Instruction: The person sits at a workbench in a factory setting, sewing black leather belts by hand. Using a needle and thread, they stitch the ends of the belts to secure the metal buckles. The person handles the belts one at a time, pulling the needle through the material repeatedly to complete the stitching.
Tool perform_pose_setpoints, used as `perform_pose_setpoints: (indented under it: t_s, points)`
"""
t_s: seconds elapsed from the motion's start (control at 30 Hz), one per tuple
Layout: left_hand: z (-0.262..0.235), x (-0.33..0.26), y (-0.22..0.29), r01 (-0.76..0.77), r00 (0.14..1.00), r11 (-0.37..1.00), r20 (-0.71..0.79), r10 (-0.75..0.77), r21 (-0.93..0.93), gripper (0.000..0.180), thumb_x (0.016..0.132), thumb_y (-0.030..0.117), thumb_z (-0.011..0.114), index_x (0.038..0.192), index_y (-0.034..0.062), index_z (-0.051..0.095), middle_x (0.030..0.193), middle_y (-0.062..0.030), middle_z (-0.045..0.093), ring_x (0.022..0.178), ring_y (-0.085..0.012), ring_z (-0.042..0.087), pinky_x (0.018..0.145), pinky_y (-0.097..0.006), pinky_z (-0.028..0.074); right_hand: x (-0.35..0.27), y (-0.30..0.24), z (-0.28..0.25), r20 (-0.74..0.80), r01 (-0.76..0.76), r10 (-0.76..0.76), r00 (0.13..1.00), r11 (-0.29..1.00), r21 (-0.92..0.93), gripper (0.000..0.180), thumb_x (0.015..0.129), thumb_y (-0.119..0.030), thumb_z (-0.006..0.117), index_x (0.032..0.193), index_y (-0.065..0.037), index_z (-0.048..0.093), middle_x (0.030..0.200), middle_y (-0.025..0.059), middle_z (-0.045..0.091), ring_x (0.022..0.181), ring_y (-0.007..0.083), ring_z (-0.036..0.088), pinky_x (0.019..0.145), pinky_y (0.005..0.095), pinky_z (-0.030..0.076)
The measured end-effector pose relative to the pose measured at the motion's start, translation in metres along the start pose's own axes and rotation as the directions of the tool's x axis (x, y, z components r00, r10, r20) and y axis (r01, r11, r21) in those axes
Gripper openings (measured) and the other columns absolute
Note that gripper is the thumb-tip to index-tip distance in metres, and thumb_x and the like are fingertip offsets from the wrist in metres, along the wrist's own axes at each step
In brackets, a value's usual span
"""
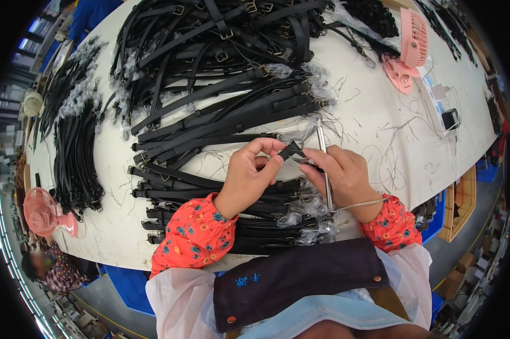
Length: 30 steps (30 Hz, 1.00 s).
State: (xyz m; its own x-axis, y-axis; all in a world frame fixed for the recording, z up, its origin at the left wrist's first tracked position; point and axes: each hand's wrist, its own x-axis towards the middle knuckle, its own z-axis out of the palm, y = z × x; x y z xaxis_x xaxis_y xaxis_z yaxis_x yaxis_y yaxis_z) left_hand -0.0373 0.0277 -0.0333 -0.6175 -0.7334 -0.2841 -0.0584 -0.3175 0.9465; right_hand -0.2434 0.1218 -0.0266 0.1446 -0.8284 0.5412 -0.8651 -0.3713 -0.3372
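Over the belts at the middle, my left hand (252,170) is closed, pinching the end of a black belt (291,151) between thumb and fingers. My right hand (345,174) is closed just to its right, around a small dark tool with a metal tip (301,159) that meets the belt end; its kind I cannot make out. A long thin silver rod (321,133) runs past the right fingers; they cover part of it, and whether they grip it is unclear. Clear plastic wrap (303,133) covers the buckle ends beside my hands.
Stacked black belts (226,116) lie under and beyond my hands on the white table (368,130), with a large heap at the back. Another belt bundle (77,158) lies left. Pink fans (414,39) stand at both sides. A power strip (434,101) and loose threads lie right.
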Motion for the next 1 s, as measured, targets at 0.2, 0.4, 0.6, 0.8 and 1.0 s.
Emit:
perform_pose_setpoints:
  t_s: [0.2, 0.4, 0.6, 0.8, 1.0]
  points:
    - [0.0004, 0.0003, 0.0009, 0.008, 1.0, 1.0, -0.001, -0.008, 0.001, 0.026, 0.095, 0.005, 0.066, 0.12, -0.0029, 0.065, 0.094, -0.0004, 0.062, 0.066, -0.0037, 0.056, 0.057, -0.02, 0.046, -0.0014, 0.0008, 0.0004, 0.009, -0.001, 0.001, 1.0, 1.0, -0.005, 0.036, 0.082, -0.016, 0.083, 0.112, -0.007, 0.068, 0.076, 0.004, 0.054, 0.056, 0.02, 0.058, 0.05, 0.0338, 0.046]
    - [0.0007, -0.0001, -0.0003, 0.006, 1.0, 1.0, -0.005, -0.006, 0.008, 0.025, 0.096, 0.005, 0.066, 0.12, -0.0029, 0.065, 0.094, -0.0001, 0.062, 0.066, -0.0038, 0.056, 0.057, -0.02, 0.046, -0.002, 0.0008, 0.0012, 0.011, 0.019, -0.018, 1.0, 0.999, -0.03, 0.035, 0.082, -0.017, 0.083, 0.113, -0.007, 0.067, 0.076, 0.0036, 0.054, 0.057, 0.0194, 0.058, 0.05, 0.0335, 0.046]
    - [0.0004, 0.0006, 0.0011, 0.016, 1.0, 0.999, 0.0, -0.016, 0.028, 0.026, 0.096, 0.005, 0.066, 0.12, -0.0031, 0.065, 0.094, 0.0, 0.062, 0.067, -0.0034, 0.056, 0.057, -0.02, 0.047, -0.0024, 0.0002, 0.0021, 0.011, 0.05, -0.049, 0.999, 0.997, -0.065, 0.037, 0.083, -0.017, 0.082, 0.114, -0.007, 0.066, 0.076, 0.0035, 0.054, 0.059, 0.0189, 0.059, 0.05, 0.0332, 0.046]
    - [-0.0011, 0.0014, -0.001, 0.02, 1.0, 0.999, 0.007, -0.021, 0.038, 0.026, 0.096, 0.005, 0.066, 0.121, -0.0025, 0.064, 0.095, 0.0001, 0.061, 0.066, -0.0033, 0.056, 0.057, -0.02, 0.046, -0.005, 0.0026, 0.004, 0.011, 0.02, -0.02, 1.0, 1.0, -0.006, 0.037, 0.083, -0.016, 0.082, 0.114, -0.007, 0.066, 0.076, 0.0039, 0.054, 0.057, 0.0193, 0.058, 0.049, 0.0334, 0.047]
    - [0.0, 0.0008, -0.0005, 0.028, 1.0, 0.999, 0.008, -0.028, 0.038, 0.026, 0.097, 0.005, 0.066, 0.123, -0.0005, 0.064, 0.094, 0.0018, 0.06, 0.065, -0.0031, 0.054, 0.055, -0.019, 0.043, -0.0046, 0.0033, 0.0036, 0.001, 0.011, -0.011, 1.0, 1.0, 0.001, 0.037, 0.083, -0.015, 0.082, 0.115, -0.006, 0.066, 0.076, 0.004, 0.054, 0.056, 0.0195, 0.057, 0.048, 0.0339, 0.047]
